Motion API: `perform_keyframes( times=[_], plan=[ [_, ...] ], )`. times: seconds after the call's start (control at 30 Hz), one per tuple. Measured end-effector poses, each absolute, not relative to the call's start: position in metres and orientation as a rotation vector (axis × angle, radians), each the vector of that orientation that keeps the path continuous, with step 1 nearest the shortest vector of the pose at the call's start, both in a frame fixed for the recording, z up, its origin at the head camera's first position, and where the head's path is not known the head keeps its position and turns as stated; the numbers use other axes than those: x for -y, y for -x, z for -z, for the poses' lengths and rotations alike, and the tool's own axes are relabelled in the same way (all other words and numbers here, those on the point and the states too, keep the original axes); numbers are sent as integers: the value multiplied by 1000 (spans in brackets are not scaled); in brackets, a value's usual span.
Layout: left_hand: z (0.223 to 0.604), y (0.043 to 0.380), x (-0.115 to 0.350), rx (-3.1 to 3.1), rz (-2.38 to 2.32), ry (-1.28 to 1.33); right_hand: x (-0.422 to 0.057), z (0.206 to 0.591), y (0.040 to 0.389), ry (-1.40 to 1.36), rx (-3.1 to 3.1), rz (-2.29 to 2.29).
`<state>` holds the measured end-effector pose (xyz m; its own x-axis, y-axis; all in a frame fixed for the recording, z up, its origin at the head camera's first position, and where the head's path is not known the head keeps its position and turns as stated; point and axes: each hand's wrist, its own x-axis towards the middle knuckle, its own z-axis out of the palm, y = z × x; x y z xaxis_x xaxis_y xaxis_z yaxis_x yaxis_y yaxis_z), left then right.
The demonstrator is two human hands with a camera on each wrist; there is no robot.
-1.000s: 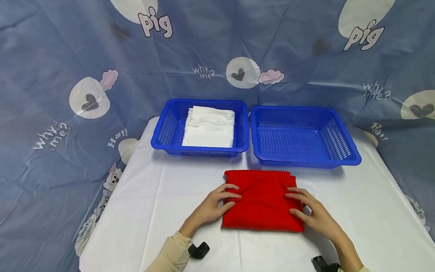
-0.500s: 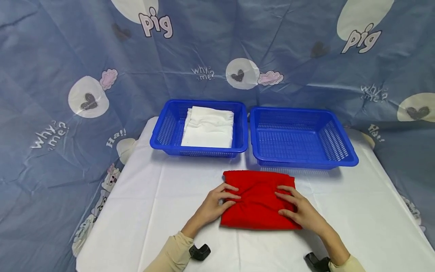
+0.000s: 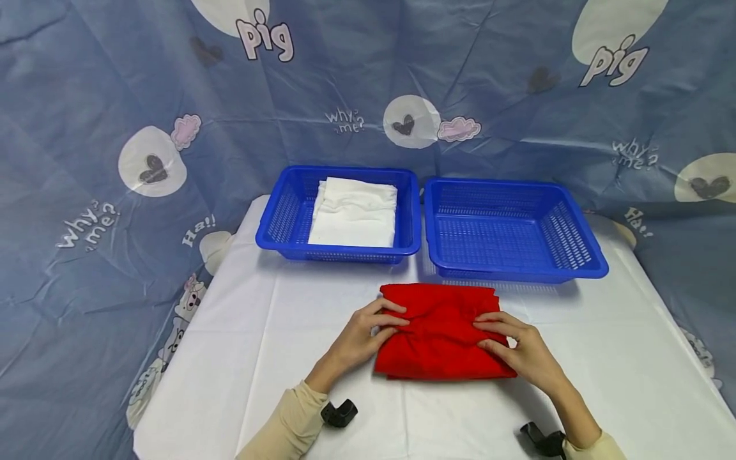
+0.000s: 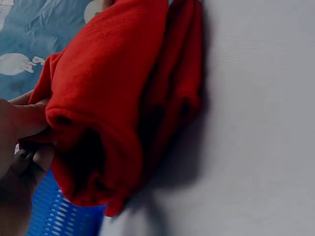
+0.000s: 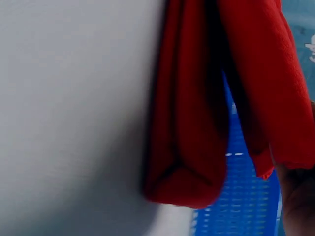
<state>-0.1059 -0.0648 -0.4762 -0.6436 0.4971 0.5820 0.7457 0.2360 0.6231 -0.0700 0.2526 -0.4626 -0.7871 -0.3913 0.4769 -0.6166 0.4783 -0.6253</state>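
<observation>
A folded red cloth (image 3: 441, 342) with a soft, fleecy surface lies on the white table in front of the baskets. My left hand (image 3: 358, 340) pinches its left side, thumb against the bent fingers. On the opposite side my right hand (image 3: 528, 350) grips the cloth between thumb and fingers. Wrinkles run across the top between the two hands. In the left wrist view, the upper layer of the red cloth (image 4: 106, 73) bulges into an open roll at its end. The right wrist view shows the held layer (image 5: 280, 93) raised apart from the thicker fold beneath.
Behind the cloth stand two blue plastic baskets side by side. The left basket (image 3: 276, 217) holds a folded white cloth (image 3: 356, 214); the right basket (image 3: 489, 246) has nothing in it. A blue printed curtain (image 3: 322, 76) hangs behind the white-covered table (image 3: 299, 306).
My right hand has shifted left onto the cloth and its fingers have closed toward the thumb. The cloth is more bunched, with its upper layer pulled up. The baskets have not moved.
</observation>
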Motion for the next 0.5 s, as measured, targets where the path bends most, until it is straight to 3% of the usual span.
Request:
perform_keyframes(
  times=[0.27,0.5],
  plan=[
    [449,113,66,2196,1235,1239,-237,419,64,-884,2325,-1185],
    [427,121,62,2143,1187,1287,-244,409,68,-855,2279,-1182]
  ],
)
